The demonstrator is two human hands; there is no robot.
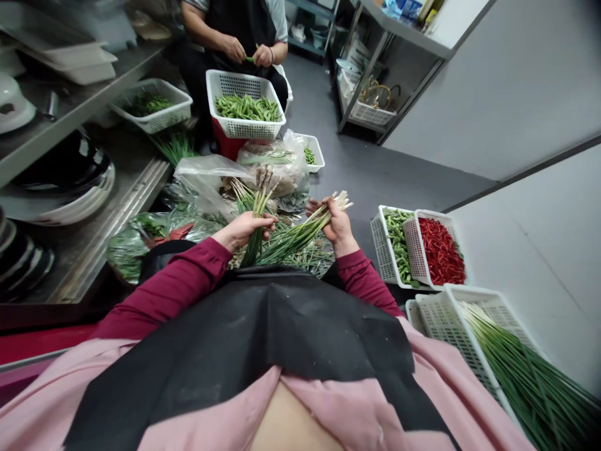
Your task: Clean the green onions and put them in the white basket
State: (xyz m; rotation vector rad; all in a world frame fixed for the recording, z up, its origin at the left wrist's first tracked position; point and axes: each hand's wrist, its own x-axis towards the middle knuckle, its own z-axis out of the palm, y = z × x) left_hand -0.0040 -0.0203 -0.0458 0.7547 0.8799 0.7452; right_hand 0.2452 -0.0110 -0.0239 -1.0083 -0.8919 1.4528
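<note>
My left hand (244,228) is closed around a bunch of green onions (257,213) with rooty ends pointing up. My right hand (334,224) grips a second small bunch of green onions (300,235), its white ends sticking out past my fingers. Both hands hover above a heap of loose green onions (300,255) in front of my black apron. Clear plastic bags (211,178) of more greens lie just beyond.
A white basket of trimmed green onions (516,369) sits at my right, with baskets of red chillies (439,250) and green chillies (399,244) beyond. Another person's hands (248,53) work over a basket of green beans (245,108). Steel shelves with dishes (61,181) stand left.
</note>
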